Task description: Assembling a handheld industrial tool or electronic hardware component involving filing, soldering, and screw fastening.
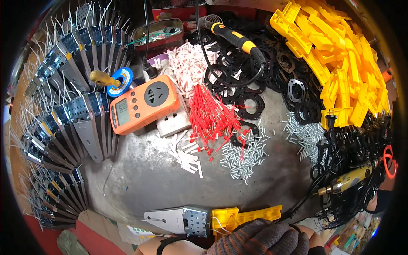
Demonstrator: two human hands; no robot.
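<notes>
At the lower edge, my left hand (242,243), in a grey-brown striped knit glove, bends its fingers over the near side of a yellow plastic housing (259,213). Close against it on the right is my right hand (300,243), mostly hidden; its fingers cannot be made out. Thin white and orange wires (221,225) loop over the housing's left end. Just left of it lies a metal part (196,222) with a perforated, shiny section and a flat grey tapered plate (163,220). Whatever is under the fingers is hidden.
Stacked perforated metal parts (63,131) line the left. An orange meter (144,104), red-tipped leads (212,117), screws (244,157) and black rings (253,106) fill the middle. Yellow housings (335,55) pile up far right. A soldering iron (233,37) hangs above; an electric screwdriver (348,179) lies right.
</notes>
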